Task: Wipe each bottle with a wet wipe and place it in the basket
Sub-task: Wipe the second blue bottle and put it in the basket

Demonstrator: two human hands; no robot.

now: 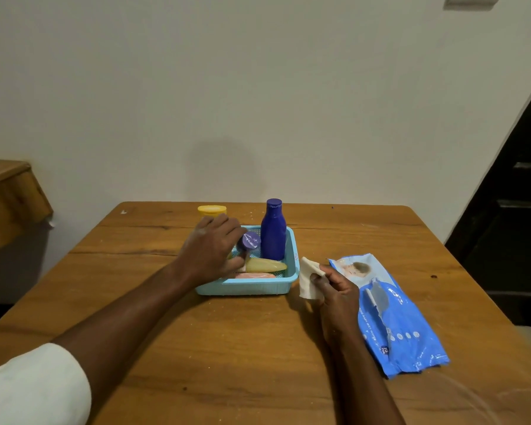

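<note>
At far left of desk (154, 302): white sleeve (34, 388), bare forearm reaching toward centre. Left hand (210, 251) over near-left part of light blue basket (258, 286), fingers curled around bottle with purple cap (249, 241), bottle tilted and partly hidden. Behind hand, just past basket's far edge: yellow-lidded jar (211, 210) on desk. Inside basket: yellowish tube (265, 265) and pink item (255, 275) lying flat; dark blue bottle (273, 231) upright in far-right corner. Just right of basket: right hand (337, 291) pinching folded white wipe (309, 279) between thumb and fingers, held above desk. Farther right: blue wipes pack (393, 317) lying flat, touching right hand's outer side. Hands apart.
</note>
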